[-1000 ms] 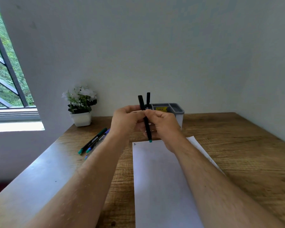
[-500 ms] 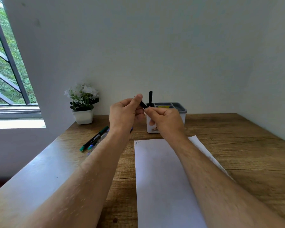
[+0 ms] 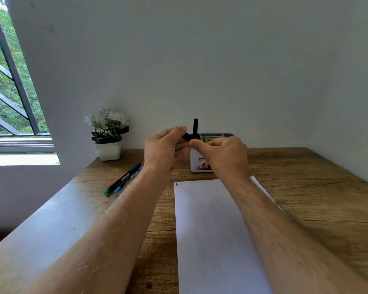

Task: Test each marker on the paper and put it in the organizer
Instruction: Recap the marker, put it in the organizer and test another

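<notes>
Head view: both hands pinch a black marker, hiding the organizer beside spare markers

Wooden table bears paper, markers, organizer, plant pot.

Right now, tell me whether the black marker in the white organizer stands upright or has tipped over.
Upright. The black marker rises straight above the rim of the white organizer, at its left end behind the hands; its lower part is hidden.

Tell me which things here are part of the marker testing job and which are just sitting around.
Job: black marker held by left hand and right hand; paper; organizer; loose markers.
Bystanders: potted plant; window.
</notes>
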Available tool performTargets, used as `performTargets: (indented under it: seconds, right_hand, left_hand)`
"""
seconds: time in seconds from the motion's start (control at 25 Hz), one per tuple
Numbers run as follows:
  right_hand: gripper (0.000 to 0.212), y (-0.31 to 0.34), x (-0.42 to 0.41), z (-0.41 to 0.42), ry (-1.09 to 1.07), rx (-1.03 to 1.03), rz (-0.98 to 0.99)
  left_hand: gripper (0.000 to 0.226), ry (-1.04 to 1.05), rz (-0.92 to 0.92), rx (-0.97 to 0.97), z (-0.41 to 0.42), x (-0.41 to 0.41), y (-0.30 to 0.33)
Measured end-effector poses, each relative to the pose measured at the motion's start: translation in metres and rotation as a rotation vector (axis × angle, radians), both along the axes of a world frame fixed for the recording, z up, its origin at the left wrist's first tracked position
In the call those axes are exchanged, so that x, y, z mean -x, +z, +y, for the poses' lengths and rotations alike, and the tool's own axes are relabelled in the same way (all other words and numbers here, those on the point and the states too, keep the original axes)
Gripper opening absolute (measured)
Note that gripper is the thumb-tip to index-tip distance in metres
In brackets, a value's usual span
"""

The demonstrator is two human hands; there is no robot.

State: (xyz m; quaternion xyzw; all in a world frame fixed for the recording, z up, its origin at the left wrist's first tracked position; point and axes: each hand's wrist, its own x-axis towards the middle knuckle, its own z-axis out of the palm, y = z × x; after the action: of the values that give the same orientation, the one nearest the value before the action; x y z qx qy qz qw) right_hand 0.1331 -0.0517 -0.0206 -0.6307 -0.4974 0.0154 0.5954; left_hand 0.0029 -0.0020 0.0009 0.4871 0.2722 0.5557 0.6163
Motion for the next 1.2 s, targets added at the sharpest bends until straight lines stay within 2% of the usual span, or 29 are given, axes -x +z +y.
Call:
performTargets:
  seconds: [0.08,0.28,0.36,0.52,0.72,0.8,0.88,1.04,1.12,1.2]
  right_hand:
    - [0.039,0.0,-0.001,-0.001,0.001,0.032,0.023]
    - [0.022,-0.004,0.001,0.0,0.093,0.07,0.057]
    - [0.016,-0.004,-0.002,-0.001,0.114,0.062,0.07]
    - [0.011,0.002,-0.003,-0.004,0.291,-0.033,0.298]
    - [0.015,0.006,0.0,-0.005,0.395,-0.13,0.458]
    - [0.025,0.006,0.0,-0.006,0.402,-0.147,0.504]
    - [0.023,0.004,0.0,-0.006,0.419,-0.154,0.548]
    - [0.027,-0.002,-0.001,-0.008,0.51,-0.06,0.598]
    - [0.02,-0.007,0.001,-0.007,0.503,0.021,0.535]
    - [0.009,-0.012,0.004,-0.006,0.491,0.106,0.45]
  left_hand:
    - [0.018,0.008,-0.028,0.003,0.001,-0.001,0.001]
    - [0.02,0.032,-0.069,0.029,0.008,0.008,0.001]
    - [0.021,0.017,-0.166,0.089,0.01,0.014,0.005]
    - [0.02,-0.125,-0.394,0.198,0.008,0.017,0.008]
    - [0.017,-0.2,-0.408,0.209,0.002,0.011,0.008]
    - [0.029,-0.205,-0.315,0.188,0.003,0.012,0.009]
    - [0.038,-0.15,-0.137,0.17,0.003,0.012,0.007]
    - [0.034,0.033,0.193,0.167,0.005,0.008,0.004]
    - [0.034,0.078,0.355,0.102,0.008,0.009,0.002]
    - [0.053,0.15,0.604,-0.071,0.011,0.012,0.001]
